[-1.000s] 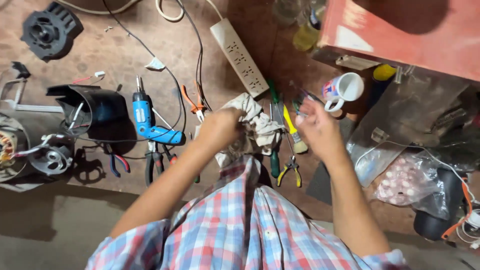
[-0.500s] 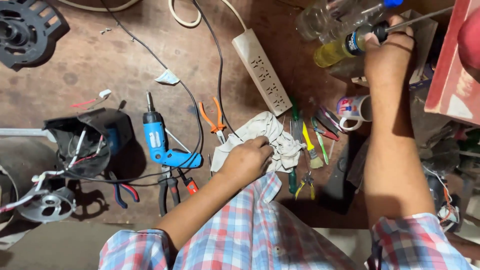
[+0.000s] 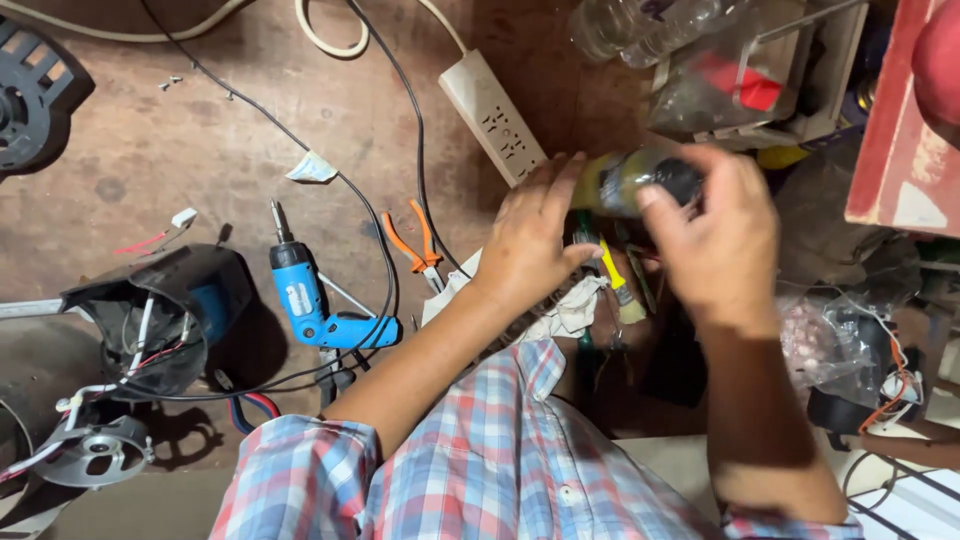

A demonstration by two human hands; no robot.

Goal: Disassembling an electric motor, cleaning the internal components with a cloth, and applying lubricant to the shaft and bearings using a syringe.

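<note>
While both forearms reach forward over the cluttered brown worktop (image 3: pixel 200 140), the left hand (image 3: pixel 530 235) cups the small yellowish-green plastic bottle (image 3: pixel 625 182), fingers loosely spread; the right hand (image 3: pixel 715 235) clenches around its dark cap end (image 3: pixel 678 180), above a white rag (image 3: pixel 570 310).

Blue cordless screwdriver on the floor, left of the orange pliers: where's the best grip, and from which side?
Probably the handle of the blue screwdriver, the part bent off toward the orange pliers. Come from above: it lies flat, bit pointing away from you. A black cable crosses the handle end, so lift clear of it.
</note>
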